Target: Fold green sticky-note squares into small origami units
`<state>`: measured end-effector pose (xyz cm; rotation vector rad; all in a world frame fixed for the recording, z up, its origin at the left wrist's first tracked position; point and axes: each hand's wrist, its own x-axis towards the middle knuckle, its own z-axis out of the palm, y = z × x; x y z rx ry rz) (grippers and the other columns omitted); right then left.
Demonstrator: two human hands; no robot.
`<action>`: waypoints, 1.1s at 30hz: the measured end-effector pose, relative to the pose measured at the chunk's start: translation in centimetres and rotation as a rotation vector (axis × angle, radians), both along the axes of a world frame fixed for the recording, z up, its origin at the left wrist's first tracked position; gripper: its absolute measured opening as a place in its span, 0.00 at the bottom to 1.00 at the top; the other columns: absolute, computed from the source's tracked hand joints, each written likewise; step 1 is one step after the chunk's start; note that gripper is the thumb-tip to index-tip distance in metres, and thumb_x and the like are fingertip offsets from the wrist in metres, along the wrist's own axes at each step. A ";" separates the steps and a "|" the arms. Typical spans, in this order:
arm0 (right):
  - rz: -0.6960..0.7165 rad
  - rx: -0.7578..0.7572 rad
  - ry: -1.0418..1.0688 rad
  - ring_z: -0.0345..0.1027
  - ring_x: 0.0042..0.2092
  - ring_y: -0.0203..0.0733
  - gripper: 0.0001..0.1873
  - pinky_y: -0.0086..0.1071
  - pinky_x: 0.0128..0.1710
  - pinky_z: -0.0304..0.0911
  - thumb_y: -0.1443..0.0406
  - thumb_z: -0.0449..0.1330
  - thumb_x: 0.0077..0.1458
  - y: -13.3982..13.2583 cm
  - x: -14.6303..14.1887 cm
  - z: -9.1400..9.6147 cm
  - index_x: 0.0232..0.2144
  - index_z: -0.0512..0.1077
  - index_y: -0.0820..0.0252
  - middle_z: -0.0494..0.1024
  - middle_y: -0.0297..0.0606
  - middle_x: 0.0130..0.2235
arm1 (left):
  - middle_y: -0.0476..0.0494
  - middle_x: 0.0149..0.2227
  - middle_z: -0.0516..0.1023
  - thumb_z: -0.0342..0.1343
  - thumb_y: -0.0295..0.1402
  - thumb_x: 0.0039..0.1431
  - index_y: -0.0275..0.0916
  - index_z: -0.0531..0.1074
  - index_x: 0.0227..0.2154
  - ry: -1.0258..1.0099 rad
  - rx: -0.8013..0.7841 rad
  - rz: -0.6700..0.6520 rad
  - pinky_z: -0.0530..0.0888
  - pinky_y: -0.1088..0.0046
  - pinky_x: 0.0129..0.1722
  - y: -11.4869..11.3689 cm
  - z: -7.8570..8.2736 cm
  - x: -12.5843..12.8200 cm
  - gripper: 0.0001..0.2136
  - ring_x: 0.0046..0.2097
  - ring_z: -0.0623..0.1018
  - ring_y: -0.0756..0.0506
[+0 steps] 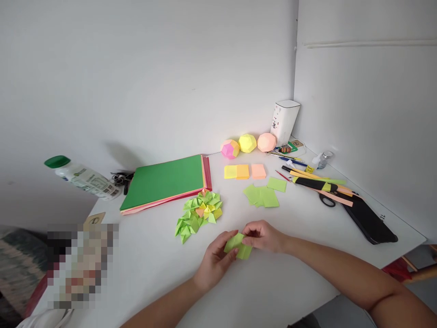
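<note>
Between my two hands, above the front of the white table, is a small green paper square [243, 251] with crease lines across it. My left hand [218, 256] pinches its left side, thumb in front and fingers behind. On the upper right edge, my right hand [262, 236] grips it with bent fingers. Left of them lies a heap of folded green paper pieces [193, 218], with a few yellow and orange ones among them. Loose green paper squares [264, 196] lie spread out beyond my right hand.
Orange and yellow note pads [237, 171] and three paper balls [247, 143] sit toward the wall. A green-topped paper stack [164, 180] and white bottle [85, 177] stand left. At right are a cutter [312, 183], scissors [327, 199] and a black phone [370, 219].
</note>
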<state>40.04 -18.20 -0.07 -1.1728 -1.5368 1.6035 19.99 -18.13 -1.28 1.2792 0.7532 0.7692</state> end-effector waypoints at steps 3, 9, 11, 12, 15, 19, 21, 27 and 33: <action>-0.008 0.001 0.026 0.57 0.25 0.31 0.10 0.26 0.23 0.54 0.60 0.59 0.51 -0.1 0.0 0.1 0.28 0.69 0.63 0.66 0.31 0.24 | 0.44 0.42 0.64 0.55 0.33 0.55 0.46 0.67 0.50 -0.020 0.082 -0.030 0.71 0.69 0.38 0.1 -0.1 -0.2 0.18 0.42 0.68 0.46; -0.044 0.132 0.010 0.60 0.28 0.33 0.09 0.27 0.26 0.56 0.62 0.59 0.51 -0.2 -0.1 0.1 0.27 0.70 0.64 0.68 0.34 0.28 | 0.45 0.37 0.63 0.54 0.33 0.56 0.46 0.67 0.50 0.006 0.097 -0.018 0.69 0.73 0.34 0.3 -0.4 -0.1 0.17 0.38 0.68 0.48; -0.053 0.153 0.014 0.60 0.28 0.33 0.09 0.27 0.26 0.57 0.62 0.60 0.51 -0.2 -0.2 0.0 0.27 0.71 0.64 0.68 0.34 0.28 | 0.46 0.34 0.64 0.54 0.35 0.55 0.44 0.69 0.48 0.071 0.125 0.013 0.68 0.74 0.31 0.3 -0.3 0.0 0.16 0.34 0.67 0.49; -0.057 0.153 0.021 0.60 0.28 0.33 0.09 0.27 0.26 0.57 0.62 0.60 0.50 -0.1 -0.2 0.0 0.27 0.71 0.64 0.68 0.34 0.28 | 0.47 0.33 0.64 0.54 0.35 0.55 0.42 0.70 0.46 0.107 0.138 0.019 0.67 0.74 0.30 0.4 -0.2 0.0 0.15 0.33 0.67 0.49; -0.067 0.123 0.035 0.59 0.26 0.32 0.09 0.27 0.25 0.57 0.61 0.61 0.49 -0.1 -0.2 0.0 0.27 0.70 0.64 0.68 0.33 0.26 | 0.47 0.30 0.65 0.54 0.37 0.55 0.40 0.72 0.43 0.189 0.154 -0.020 0.66 0.75 0.27 0.6 0.3 -0.1 0.14 0.30 0.67 0.50; -0.088 0.088 0.033 0.59 0.27 0.32 0.11 0.27 0.26 0.58 0.60 0.62 0.48 -0.1 -0.2 -0.1 0.31 0.70 0.63 0.69 0.32 0.26 | 0.48 0.26 0.65 0.52 0.37 0.57 0.39 0.73 0.42 0.222 0.135 -0.082 0.66 0.75 0.26 0.6 0.8 -0.2 0.13 0.27 0.67 0.51; -0.088 0.076 0.036 0.61 0.28 0.33 0.12 0.28 0.28 0.59 0.59 0.62 0.48 -0.2 -0.2 -0.1 0.32 0.70 0.62 0.70 0.33 0.28 | 0.48 0.25 0.65 0.52 0.37 0.57 0.38 0.74 0.40 0.234 0.129 -0.091 0.66 0.75 0.26 0.5 0.9 -0.2 0.12 0.26 0.67 0.50; -0.068 0.015 0.102 0.63 0.29 0.35 0.14 0.29 0.28 0.59 0.57 0.62 0.48 -0.2 -0.4 0.2 0.30 0.71 0.63 0.71 0.35 0.29 | 0.49 0.25 0.68 0.52 0.38 0.56 0.36 0.73 0.36 0.227 0.081 -0.093 0.66 0.76 0.23 0.3 0.8 -0.1 0.11 0.23 0.68 0.51; -0.068 -0.059 0.167 0.63 0.29 0.34 0.13 0.28 0.28 0.58 0.58 0.63 0.47 -0.1 -0.4 0.2 0.30 0.72 0.63 0.72 0.34 0.29 | 0.51 0.22 0.66 0.51 0.37 0.57 0.35 0.71 0.34 0.249 0.093 -0.115 0.66 0.77 0.22 0.3 0.8 -0.2 0.10 0.21 0.67 0.53</action>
